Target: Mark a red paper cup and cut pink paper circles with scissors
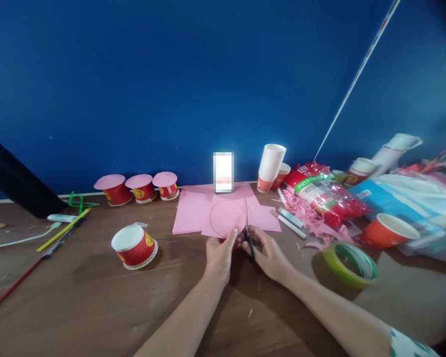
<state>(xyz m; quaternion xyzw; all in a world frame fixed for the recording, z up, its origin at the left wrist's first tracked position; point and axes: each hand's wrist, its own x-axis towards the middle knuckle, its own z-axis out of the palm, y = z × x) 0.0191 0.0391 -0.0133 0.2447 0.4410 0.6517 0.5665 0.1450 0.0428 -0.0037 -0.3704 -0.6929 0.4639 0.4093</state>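
Note:
My left hand [220,250] pinches the near edge of a pink paper sheet [226,218], thumb on top. A circle is drawn on this sheet in a dark line. In my right hand [265,250] are black-handled scissors [249,240], their blades pointing away from me along the right side of the circle. Beneath and behind lies a stack of pink paper [189,210] on the table. Another pink piece [265,218] with a faint circle lies to the right.
Three red cups with pink discs [139,182] stand by the wall. A red-and-white cup [134,245] sits at left, green tape [351,265] at right. Stacked paper cups [271,166], pink scraps [301,208], a red plastic bag [319,191] and a black bottle [18,178] are around.

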